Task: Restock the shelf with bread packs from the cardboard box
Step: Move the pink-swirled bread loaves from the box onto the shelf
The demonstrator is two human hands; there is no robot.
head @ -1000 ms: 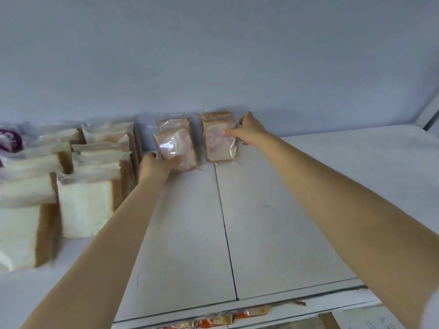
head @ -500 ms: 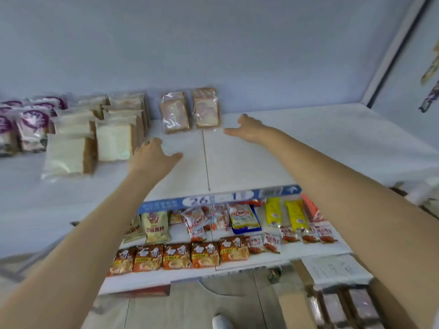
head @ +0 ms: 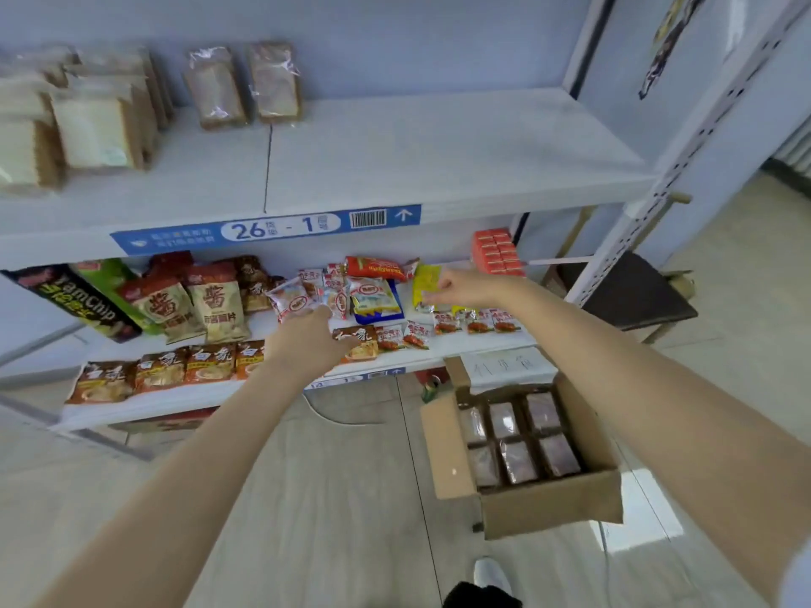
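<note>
With the fingers of your left hand and right hand open and empty, reach down into the box and grip one bread pack by its sides.

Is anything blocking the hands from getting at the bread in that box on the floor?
Nothing visible. The cardboard box sits open with its flaps folded back, bread packs exposed. Both the left hand and right hand are empty, with only air between.

Both forearms bare, no watch or rings seen. White sleeve edge at right upper arm. White shoe with dark trouser hem at bottom. Left hand, right hand ungloved.
</note>
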